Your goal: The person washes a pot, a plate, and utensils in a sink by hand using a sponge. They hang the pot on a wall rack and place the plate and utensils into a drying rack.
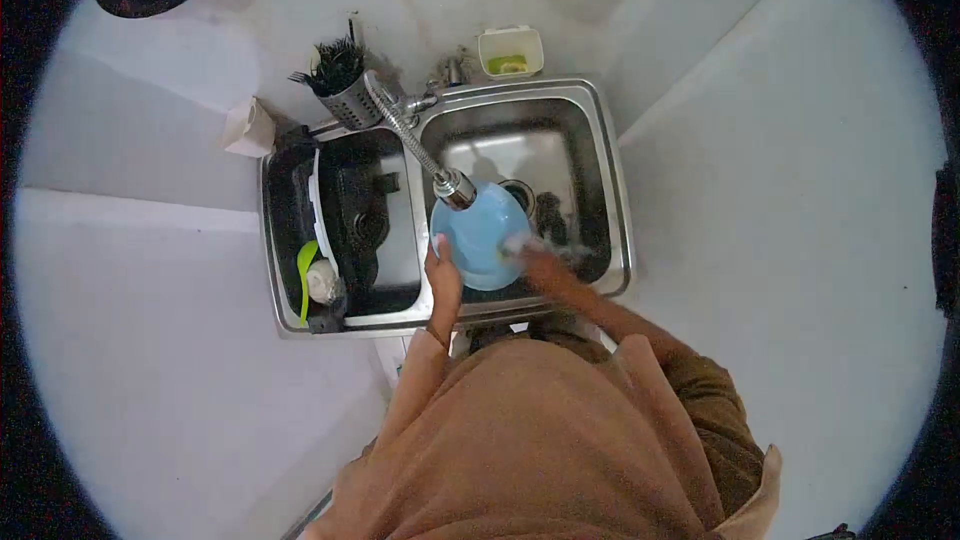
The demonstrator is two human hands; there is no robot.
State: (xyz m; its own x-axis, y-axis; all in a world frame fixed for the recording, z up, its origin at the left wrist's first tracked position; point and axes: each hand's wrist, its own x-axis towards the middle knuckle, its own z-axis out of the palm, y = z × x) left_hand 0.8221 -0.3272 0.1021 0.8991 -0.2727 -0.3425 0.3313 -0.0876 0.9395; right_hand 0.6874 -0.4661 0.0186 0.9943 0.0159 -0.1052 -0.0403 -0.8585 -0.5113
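A light blue bowl (pixel 478 240) is tilted over the right basin, below the tap's spray head. My left hand (pixel 443 270) grips its left rim, with the thumb over the edge. Against the bowl's right side, my right hand (pixel 541 268) is smeared by motion and closed around a soapy sponge (pixel 511 246), whose whitish and yellow-green edge shows. The flexible tap (pixel 455 188) reaches down to the bowl's upper edge. No running water can be made out.
The steel sink (pixel 600 160) has two basins. A dish rack with a white plate (pixel 318 202), a green ladle (pixel 306 265) and a whitish item stands in the left one. Behind are a perforated cutlery holder (pixel 350 103) and a white tub (pixel 510 50). Walls flank both sides.
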